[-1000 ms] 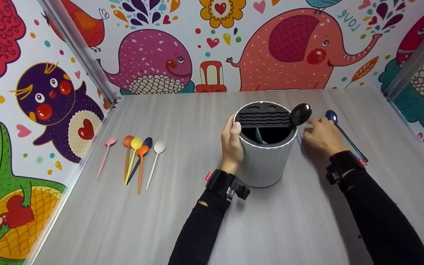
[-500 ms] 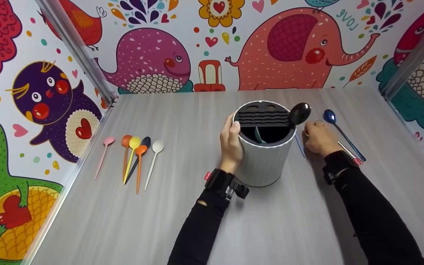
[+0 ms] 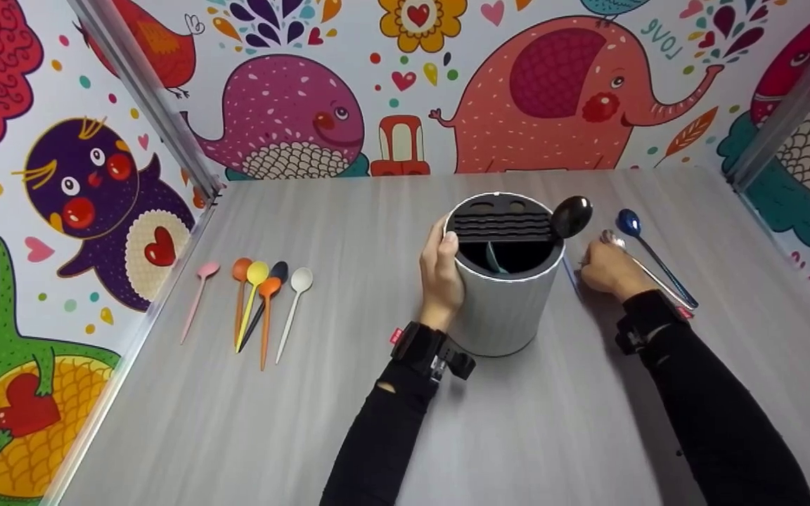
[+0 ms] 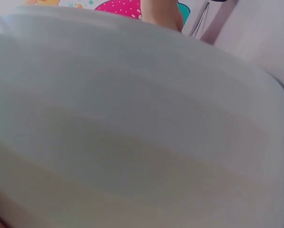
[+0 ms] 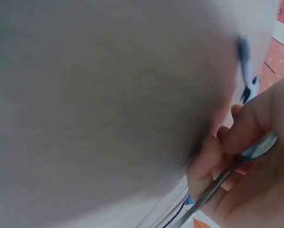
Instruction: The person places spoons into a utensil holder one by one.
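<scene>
My left hand (image 3: 440, 281) grips the left side of a silver-grey utensil holder (image 3: 500, 316) with a black slotted top. A dark shiny spoon (image 3: 571, 216) leans out at its right rim; a teal edge shows inside. In the left wrist view the holder's wall (image 4: 132, 123) covers nearly everything. My right hand (image 3: 612, 270), fingers curled, is low over the table beside the holder. In the right wrist view a silver spoon (image 5: 213, 190) runs across its palm, held by the curled fingers; exact contact is partly hidden. Left of this hand lies a lavender-blue handle (image 3: 571, 277).
A blue spoon (image 3: 658, 256) lies right of my right hand. Pink (image 3: 200, 302), yellow (image 3: 256, 277), white (image 3: 299, 281) and other coloured spoons lie on the left part of the grey table (image 3: 349, 407). Printed panels (image 3: 292, 112) wall in the back and sides.
My right hand has shifted slightly left and turned, and the silver spoon, hidden at first, now shows along its right side. The left hand and holder stay in place.
</scene>
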### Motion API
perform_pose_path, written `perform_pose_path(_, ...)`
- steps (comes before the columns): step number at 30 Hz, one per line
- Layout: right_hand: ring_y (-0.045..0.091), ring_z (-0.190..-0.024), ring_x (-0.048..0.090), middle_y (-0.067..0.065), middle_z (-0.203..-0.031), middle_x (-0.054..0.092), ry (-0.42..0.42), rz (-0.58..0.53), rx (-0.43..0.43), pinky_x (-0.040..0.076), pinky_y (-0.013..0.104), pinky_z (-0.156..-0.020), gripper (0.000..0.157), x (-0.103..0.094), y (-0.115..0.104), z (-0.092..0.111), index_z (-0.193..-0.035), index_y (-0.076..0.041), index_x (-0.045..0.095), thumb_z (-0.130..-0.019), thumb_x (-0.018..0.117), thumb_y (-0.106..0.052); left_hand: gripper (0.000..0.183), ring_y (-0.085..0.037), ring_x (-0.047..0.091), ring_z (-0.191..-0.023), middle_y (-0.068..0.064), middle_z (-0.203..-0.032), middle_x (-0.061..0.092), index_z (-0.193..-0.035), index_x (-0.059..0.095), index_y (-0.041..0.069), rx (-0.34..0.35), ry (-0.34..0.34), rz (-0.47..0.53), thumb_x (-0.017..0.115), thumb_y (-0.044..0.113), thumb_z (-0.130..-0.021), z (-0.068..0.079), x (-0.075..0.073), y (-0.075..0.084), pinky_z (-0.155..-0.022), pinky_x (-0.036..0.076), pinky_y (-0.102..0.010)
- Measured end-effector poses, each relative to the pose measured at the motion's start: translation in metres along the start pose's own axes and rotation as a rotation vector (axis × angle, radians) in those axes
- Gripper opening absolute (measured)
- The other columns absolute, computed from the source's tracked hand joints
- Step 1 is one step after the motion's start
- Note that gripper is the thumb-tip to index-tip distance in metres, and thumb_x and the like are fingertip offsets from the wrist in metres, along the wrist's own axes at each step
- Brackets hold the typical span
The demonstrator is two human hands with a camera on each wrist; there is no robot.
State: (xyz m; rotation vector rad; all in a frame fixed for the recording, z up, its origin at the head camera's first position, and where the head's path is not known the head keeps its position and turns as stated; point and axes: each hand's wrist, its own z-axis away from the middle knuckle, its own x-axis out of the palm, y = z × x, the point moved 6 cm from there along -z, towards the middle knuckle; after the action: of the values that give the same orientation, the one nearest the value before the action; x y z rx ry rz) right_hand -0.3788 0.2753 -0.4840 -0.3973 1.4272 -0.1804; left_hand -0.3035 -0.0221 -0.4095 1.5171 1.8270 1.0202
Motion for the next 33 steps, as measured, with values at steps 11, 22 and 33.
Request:
perform_pose_path(11,0.024,-0.072,0.055,0.008,-0.080,0.061,0.052,-0.215,-0.060,0.042,0.034,-0.061,0.019,-0.008,-0.031,0.014,-0.088,-0.003,0.061,-0.092,0.057,-0.022,0.059,-0.025,0.061,-0.116,-0.017,-0.126,0.066,-0.133,0.060,-0.004,0.003,-0.011,0.021,0.033,0.031,-0.095,-0.001,0.000,-0.003,-0.103,0.045,-0.036)
perform_pose_path(22,0.017,-0.065,0.050,0.000,-0.070,0.059,0.341,-0.360,-0.142,0.038,0.029,-0.060,0.029,-0.042,-0.066,0.036,-0.083,-0.004,0.076,-0.096,0.062,-0.027,0.060,-0.023,0.061,-0.115,-0.016,-0.125,0.066,-0.133,0.061,-0.004,-0.019,-0.011,0.019,0.032,0.032,-0.094,0.000,0.000,-0.001,-0.101,0.046,-0.035)
perform_pose_path(33,0.007,-0.050,0.038,-0.007,-0.058,0.043,0.338,-0.835,-0.102,0.030,0.023,-0.043,0.040,-0.072,-0.083,0.060,-0.067,-0.001,0.059,-0.096,0.070,-0.026,0.060,-0.022,0.061,-0.115,-0.016,-0.125,0.066,-0.132,0.061,-0.004,-0.013,-0.007,0.006,0.033,0.032,-0.094,0.000,0.001,-0.002,-0.102,0.046,-0.035)
